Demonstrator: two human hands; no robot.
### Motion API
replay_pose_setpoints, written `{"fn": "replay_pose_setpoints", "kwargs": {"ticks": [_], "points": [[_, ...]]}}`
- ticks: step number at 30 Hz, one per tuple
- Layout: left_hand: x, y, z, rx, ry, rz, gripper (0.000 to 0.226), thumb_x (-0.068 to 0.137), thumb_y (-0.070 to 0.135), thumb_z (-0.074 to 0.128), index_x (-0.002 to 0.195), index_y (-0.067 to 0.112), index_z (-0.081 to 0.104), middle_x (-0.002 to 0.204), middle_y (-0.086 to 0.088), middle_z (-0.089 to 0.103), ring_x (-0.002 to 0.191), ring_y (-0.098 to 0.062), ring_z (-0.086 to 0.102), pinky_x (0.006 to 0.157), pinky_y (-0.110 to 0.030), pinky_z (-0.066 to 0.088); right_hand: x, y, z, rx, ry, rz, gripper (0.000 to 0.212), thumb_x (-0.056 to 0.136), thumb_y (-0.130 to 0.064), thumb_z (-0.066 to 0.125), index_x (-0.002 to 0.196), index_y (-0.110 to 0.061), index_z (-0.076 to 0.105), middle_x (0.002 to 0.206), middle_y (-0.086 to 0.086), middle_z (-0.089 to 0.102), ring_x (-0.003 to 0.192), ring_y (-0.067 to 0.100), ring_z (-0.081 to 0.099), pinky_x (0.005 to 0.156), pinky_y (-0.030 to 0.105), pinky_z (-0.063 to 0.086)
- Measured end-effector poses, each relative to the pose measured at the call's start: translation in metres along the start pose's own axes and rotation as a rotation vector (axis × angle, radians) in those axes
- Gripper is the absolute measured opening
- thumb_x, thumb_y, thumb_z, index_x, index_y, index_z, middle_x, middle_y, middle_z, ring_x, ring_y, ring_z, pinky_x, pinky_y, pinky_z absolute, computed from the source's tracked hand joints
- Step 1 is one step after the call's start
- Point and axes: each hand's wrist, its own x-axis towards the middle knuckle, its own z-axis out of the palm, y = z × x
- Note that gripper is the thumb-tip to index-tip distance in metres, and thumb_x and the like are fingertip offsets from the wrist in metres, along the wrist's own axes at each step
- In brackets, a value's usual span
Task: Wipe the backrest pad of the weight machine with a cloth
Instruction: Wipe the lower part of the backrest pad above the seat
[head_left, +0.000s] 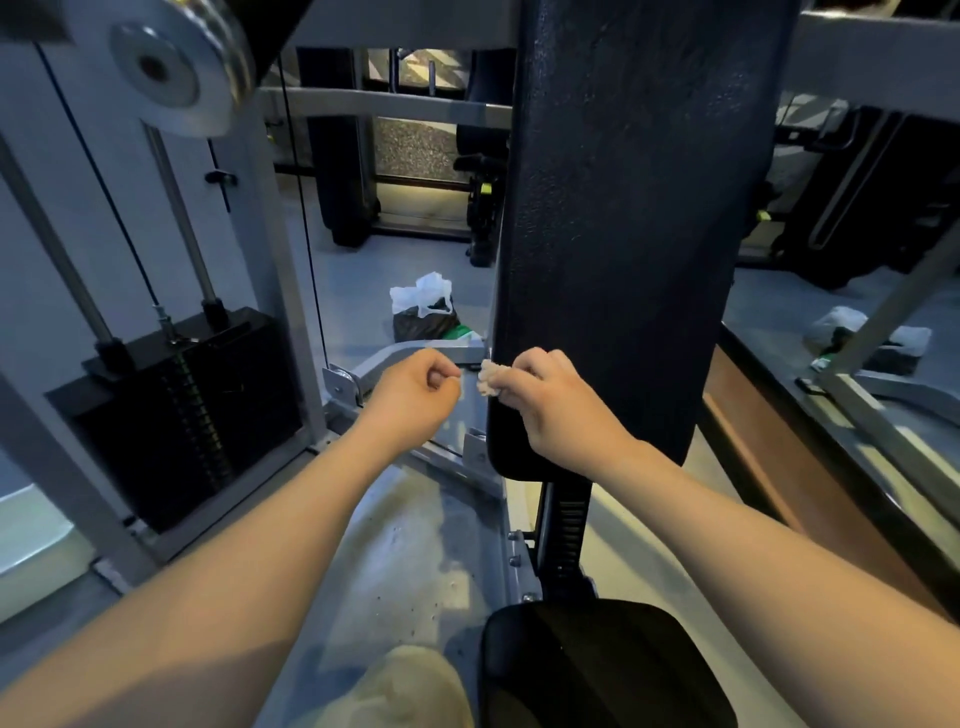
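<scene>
Presently: cloth (488, 378) pinched in right hand (561, 410) fingers at backrest pad (623, 234) edge; left hand (415, 400) curled, empty; wiping apparently mostly ahead.

backrest pad (623, 234): top runs out of view at 12 o'clock; my right hand (561, 410) covers part of its lower left border.
cloth (487, 378): only a crumpled end shows at 9 o'clock of my right hand; the rest is buried in my fingers.
left hand (415, 400): fingertips pinched together; holding anything, I cannot tell.
pulley (171, 67): 11 o'clock, blurred, cropped.
seat pad (597, 670): 6 o'clock, cut by the bottom edge.
plastic bag (423, 306): contents too small to tell.
</scene>
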Motion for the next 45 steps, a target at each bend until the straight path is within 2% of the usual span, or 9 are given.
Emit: {"fn": "replay_pose_setpoints", "kwargs": {"ticks": [4,10,14,18,24,31,36,42,45], "points": [[-0.009,0.017,0.004,-0.207,-0.123,0.099,0.012,0.091,0.016,0.065,0.100,0.024,0.063,0.088,0.001,0.070,0.085,-0.025,0.070,0.085,-0.050,0.058,0.017,-0.010,-0.031,0.366,0.115,0.340,0.018,0.095,-0.021,0.068,0.114,-0.021,0.068,0.106,0.002,0.059,0.093,0.006,0.057,0.086,0.025,0.048],[-0.010,0.040,0.010,-0.391,-0.095,0.191,0.024,0.092,0.022,0.071,0.114,0.018,0.061,0.100,0.002,0.070,0.088,-0.014,0.070,0.076,-0.032,0.060,0.027,-0.015,-0.051,0.778,0.049,0.527,0.013,0.104,-0.017,0.058,0.110,-0.014,0.069,0.102,0.003,0.074,0.085,0.008,0.069,0.076,0.031,0.062],[0.003,0.050,0.006,-0.379,0.052,0.155,0.008,0.091,0.022,0.069,0.098,0.022,0.064,0.083,0.006,0.067,0.073,-0.009,0.063,0.071,-0.032,0.056,0.027,0.019,-0.051,0.186,0.176,0.320,0.028,0.100,-0.029,0.055,0.124,-0.024,0.070,0.124,0.000,0.065,0.120,0.021,0.058,0.105,0.035,0.045],[0.034,0.070,-0.013,-0.263,0.339,0.143,0.013,0.087,0.025,0.066,0.093,0.017,0.058,0.099,0.000,0.055,0.071,-0.006,0.051,0.064,-0.015,0.041,0.013,0.047,-0.035,-0.400,0.174,0.271,0.051,0.105,-0.034,0.046,0.155,-0.029,0.039,0.163,0.012,0.026,0.155,0.034,0.018,0.126,0.051,0.016],[0.078,0.095,-0.001,-0.251,0.320,0.216,0.015,0.090,0.019,0.058,0.104,0.025,0.056,0.087,0.009,0.063,0.077,-0.013,0.059,0.071,-0.036,0.051,0.008,0.064,-0.005,-0.483,0.222,0.267,0.056,0.109,-0.040,0.035,0.163,-0.033,0.021,0.172,0.010,0.009,0.159,0.032,0.004,0.128,0.052,0.003],[0.091,0.089,0.024,-0.344,0.245,0.277,0.053,0.101,0.040,0.048,0.150,0.022,0.045,0.149,0.006,0.052,0.133,0.000,0.045,0.113,-0.029,0.039,0.009,0.069,0.004,-0.496,0.347,0.217,0.053,0.109,-0.039,0.037,0.161,-0.029,0.030,0.170,0.012,0.019,0.158,0.034,0.013,0.127,0.055,0.010],[0.093,0.072,0.033,-0.369,0.281,0.284,0.042,0.099,0.025,0.050,0.140,0.024,0.059,0.128,0.008,0.068,0.123,-0.006,0.060,0.107,-0.036,0.048,0.010,0.074,0.008,-0.489,0.378,0.216,0.053,0.109,-0.040,0.035,0.160,-0.029,0.032,0.169,0.012,0.020,0.158,0.033,0.014,0.127,0.054,0.010],[0.012,0.008,0.067,-0.309,0.144,0.166,0.036,0.102,0.002,0.051,0.137,0.005,0.060,0.114,0.008,0.070,0.087,0.011,0.062,0.081,-0.007,0.047,0.010,0.076,0.008,-0.476,0.349,0.241,0.056,0.108,-0.040,0.037,0.162,-0.031,0.027,0.170,0.010,0.016,0.158,0.033,0.009,0.127,0.054,0.008],[0.023,0.013,0.050,-0.294,0.087,0.121,0.028,0.104,0.007,0.049,0.125,-0.002,0.067,0.104,-0.002,0.075,0.091,-0.005,0.068,0.086,-0.031,0.052,0.009,0.072,0.005,-0.468,0.292,0.259,0.058,0.108,-0.041,0.034,0.163,-0.032,0.020,0.172,0.009,0.009,0.159,0.031,0.004,0.128,0.053,0.004]]}}
